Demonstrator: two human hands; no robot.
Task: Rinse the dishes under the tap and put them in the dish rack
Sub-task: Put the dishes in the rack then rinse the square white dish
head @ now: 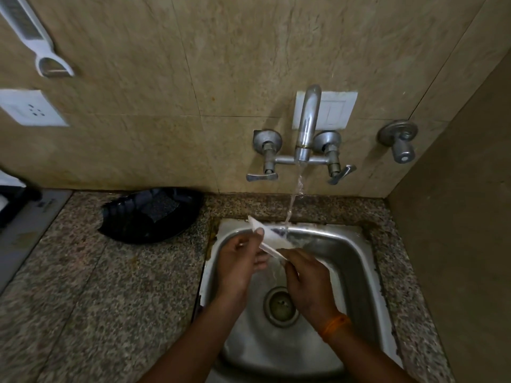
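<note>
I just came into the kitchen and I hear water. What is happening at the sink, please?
A person is rinsing a small white dish under the running tap, over the steel sink. The left hand holds its far edge and the right hand holds its near edge, so the dish is tilted in the stream. A black tray lies on the granite counter to the left. No dish rack is in view.

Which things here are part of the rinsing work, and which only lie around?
In use: white dish, left hand, right hand, tap, running water, sink.

Lying about: black tray on the counter, peeler on the wall, socket, spare valve.
</note>
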